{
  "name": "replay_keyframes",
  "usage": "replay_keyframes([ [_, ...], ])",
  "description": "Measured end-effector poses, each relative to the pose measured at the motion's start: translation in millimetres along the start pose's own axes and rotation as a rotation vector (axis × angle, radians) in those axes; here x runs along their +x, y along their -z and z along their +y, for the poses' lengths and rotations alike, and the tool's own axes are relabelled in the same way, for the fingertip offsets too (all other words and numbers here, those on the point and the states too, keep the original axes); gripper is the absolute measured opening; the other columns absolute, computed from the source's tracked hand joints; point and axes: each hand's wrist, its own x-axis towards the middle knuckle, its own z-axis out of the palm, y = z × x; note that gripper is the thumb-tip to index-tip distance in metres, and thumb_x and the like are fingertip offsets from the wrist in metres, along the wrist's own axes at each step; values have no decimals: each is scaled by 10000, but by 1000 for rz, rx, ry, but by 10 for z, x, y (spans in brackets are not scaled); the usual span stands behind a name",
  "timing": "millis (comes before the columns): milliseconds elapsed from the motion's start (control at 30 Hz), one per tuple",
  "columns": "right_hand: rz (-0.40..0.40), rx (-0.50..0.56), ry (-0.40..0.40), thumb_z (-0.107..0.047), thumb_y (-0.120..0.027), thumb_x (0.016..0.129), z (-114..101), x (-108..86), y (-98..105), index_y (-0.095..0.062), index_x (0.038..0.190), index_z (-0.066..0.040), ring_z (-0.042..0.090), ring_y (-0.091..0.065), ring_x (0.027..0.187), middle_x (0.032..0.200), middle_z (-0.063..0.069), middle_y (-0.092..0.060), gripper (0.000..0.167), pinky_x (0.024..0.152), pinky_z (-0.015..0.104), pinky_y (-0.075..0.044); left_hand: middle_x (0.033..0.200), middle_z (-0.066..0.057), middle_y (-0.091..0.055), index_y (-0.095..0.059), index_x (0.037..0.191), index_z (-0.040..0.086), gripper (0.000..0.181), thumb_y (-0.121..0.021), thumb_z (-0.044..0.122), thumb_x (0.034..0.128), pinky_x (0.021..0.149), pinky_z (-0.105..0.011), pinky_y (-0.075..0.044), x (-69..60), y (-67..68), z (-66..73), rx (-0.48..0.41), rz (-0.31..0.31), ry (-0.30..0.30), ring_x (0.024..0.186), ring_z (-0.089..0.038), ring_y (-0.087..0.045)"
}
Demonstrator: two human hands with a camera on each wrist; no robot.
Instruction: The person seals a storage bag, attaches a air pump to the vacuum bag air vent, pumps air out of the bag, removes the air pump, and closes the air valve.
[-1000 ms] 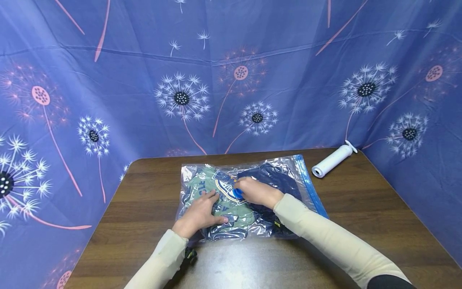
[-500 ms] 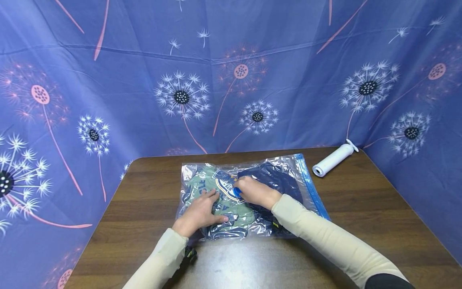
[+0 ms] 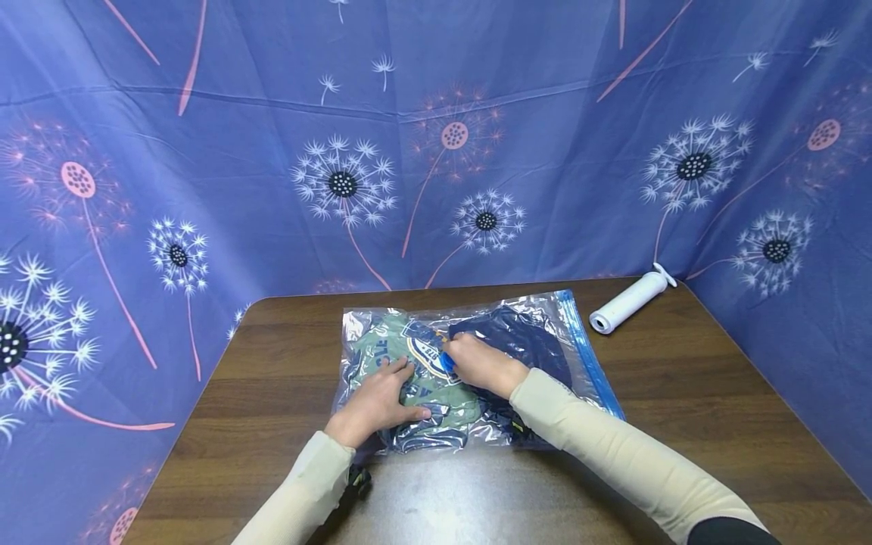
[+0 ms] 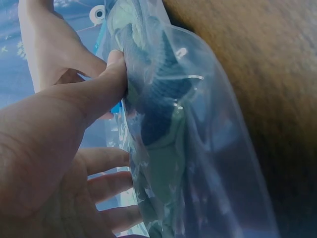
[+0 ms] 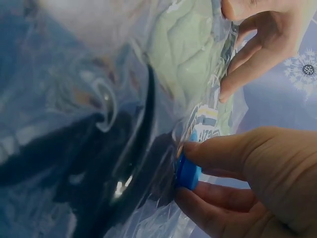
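Observation:
A clear plastic storage bag (image 3: 586, 356) with a blue zip edge on its right lies flat on the table. Inside it are a green printed garment (image 3: 381, 344) on the left and a dark navy garment (image 3: 511, 333) on the right. My left hand (image 3: 381, 401) rests spread on the bag over the green garment, its fingertips touching the plastic in the left wrist view. Near the bag's middle, my right hand (image 3: 484, 363) pinches a round blue valve cap (image 5: 188, 171) between thumb and fingers, against the bag's surface.
A white hand pump (image 3: 628, 303) with a T-shaped handle lies at the table's back right. The wooden table (image 3: 272, 363) meets a blue dandelion-print cloth (image 3: 436, 182) hanging behind and at the sides.
The right hand and wrist have shifted very slightly, staying on the blue valve cap. My left hand and the bag look the same.

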Motion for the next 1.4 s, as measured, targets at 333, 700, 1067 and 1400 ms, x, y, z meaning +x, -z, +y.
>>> replay_keyframes([
  [333, -87, -6, -105, 10, -758, 871, -42, 35, 59, -664, 1289, -1, 330, -630, 1000, 1174, 217, -605, 428, 859, 449, -594, 1653, -160, -351, -471, 1534, 54, 979, -810, 607, 801, 1177, -627, -352, -12, -2, 8, -2, 8, -7, 1482, -531, -313],
  [700, -157, 39, -20, 75, -701, 848, -21, 82, 43, -758, 1106, -62, 374, -641, 1129, 1240, 175, -650, 298, 990, 466, -553, 1646, -169, -358, -473, 1531, 50, 990, -812, 614, 791, 1178, -634, -342, -8, -4, -4, 0, 24, -20, 1469, -546, -322],
  [1067, -119, -21, 2, 87, -675, 844, -23, 53, 12, -758, 1112, -38, 332, -667, 1056, 1188, 185, -667, 307, 939, 433, -579, 1649, -165, -356, -478, 1529, 56, 980, -811, 611, 794, 1178, -636, -342, -8, -18, -18, -11, 23, -22, 1473, -542, -320],
  [1400, -108, -54, -43, -13, -692, 924, -42, 55, 6, -742, 1155, -20, 308, -677, 983, 1131, 195, -674, 236, 881, 435, -590, 1647, -166, -360, -484, 1526, 53, 974, -818, 602, 794, 1177, -637, -343, -9, -29, -17, -23, 26, -16, 1475, -542, -316],
])
